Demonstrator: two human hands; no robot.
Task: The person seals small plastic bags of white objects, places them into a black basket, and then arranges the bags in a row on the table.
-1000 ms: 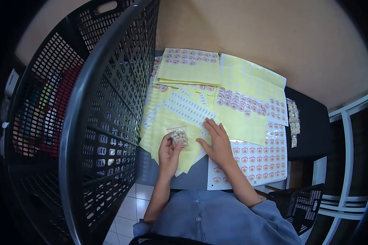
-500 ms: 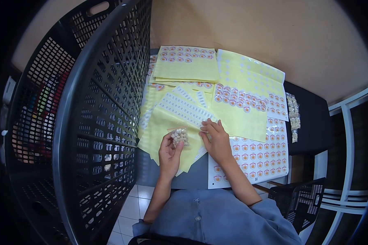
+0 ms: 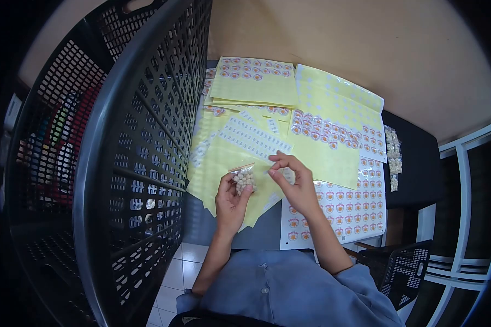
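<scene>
- Tall black basket (image 3: 84, 180) at my left: a wide elbow could knock it; red and green things (image 3: 88, 111) show through its mesh, inside or beyond, I cannot tell.
- Yellow sheets (image 3: 210, 174) overlap loosely below my hands; a dragging wrist could shift them.
- My right hand (image 3: 297, 184) is over them, thumb and forefinger curled close; whether they pinch anything, I cannot tell.
- My left hand (image 3: 232, 200) pinches the clear bag (image 3: 250, 170) above the sheets; gripped loosely, it could slip.
- Pale rounded pieces (image 3: 245, 181) sit inside it, under the red-edged top.
</scene>
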